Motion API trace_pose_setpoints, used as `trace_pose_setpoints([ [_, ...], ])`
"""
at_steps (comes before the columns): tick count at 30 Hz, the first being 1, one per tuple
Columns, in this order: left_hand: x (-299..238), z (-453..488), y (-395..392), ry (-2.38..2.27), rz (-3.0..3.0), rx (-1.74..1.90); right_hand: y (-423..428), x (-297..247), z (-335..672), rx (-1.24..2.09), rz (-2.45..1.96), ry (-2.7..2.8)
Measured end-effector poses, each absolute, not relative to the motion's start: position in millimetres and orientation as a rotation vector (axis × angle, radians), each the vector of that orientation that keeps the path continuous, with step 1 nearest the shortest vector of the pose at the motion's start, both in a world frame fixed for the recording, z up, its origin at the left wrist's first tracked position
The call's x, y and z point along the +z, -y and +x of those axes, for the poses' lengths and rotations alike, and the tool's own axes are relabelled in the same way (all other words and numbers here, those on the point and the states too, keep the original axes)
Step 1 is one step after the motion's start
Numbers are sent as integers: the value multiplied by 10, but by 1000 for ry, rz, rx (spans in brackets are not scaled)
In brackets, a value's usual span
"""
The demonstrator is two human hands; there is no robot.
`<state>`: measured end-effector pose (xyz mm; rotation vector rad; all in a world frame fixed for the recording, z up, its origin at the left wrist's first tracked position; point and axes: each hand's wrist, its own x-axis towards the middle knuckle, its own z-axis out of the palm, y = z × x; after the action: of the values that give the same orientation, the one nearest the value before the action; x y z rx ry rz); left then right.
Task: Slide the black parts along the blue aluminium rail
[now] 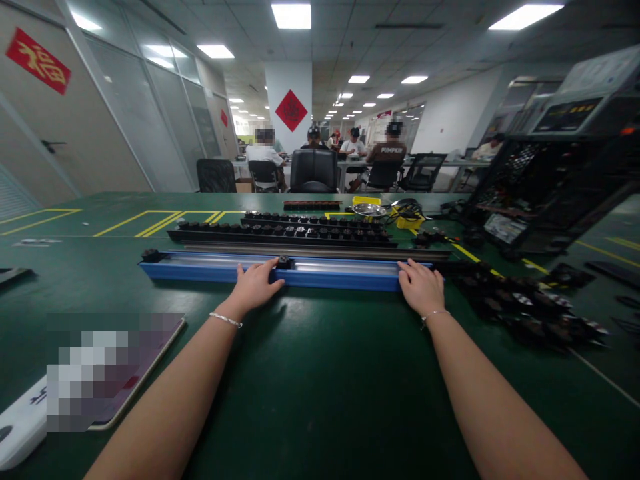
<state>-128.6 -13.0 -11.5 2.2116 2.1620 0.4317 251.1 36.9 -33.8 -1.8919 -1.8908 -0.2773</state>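
Observation:
A long blue channel [340,279] with a shiny metal strip [335,263] inside lies across the green table. My left hand [256,288] rests over its front wall, fingers spread, the index fingertip at a small black block [285,262] in the channel. At the channel's right end, my right hand [423,287] is closed over the front wall, fingertips reaching the inside. Another black block [153,255] sits at the left end. Just behind lies a dark bar [320,251], then black strips carrying rows of small black parts [283,232].
Heaped black parts [530,303] lie to the right, near a tilted black rack [540,180]. Yellow trays [367,201] and cables [407,210] are at the back right. A phone-like slab [150,360] and white object [23,417] lie front left. People sit beyond the chairs [314,170].

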Motion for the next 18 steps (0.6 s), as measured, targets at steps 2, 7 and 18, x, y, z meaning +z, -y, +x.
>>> trace_pose_setpoints([
  [2,-139,-1269,123,-2122,2246,441,-369,-341,2511,-277,-1891,1891],
  [7,-167,-1235,105,-2094,2284,421,-362,-340,2502,-287,-1872,1884],
  [18,-157,-1230,99,-2105,2299,400,-376,-345,2514,-265,-1877,1885],
])
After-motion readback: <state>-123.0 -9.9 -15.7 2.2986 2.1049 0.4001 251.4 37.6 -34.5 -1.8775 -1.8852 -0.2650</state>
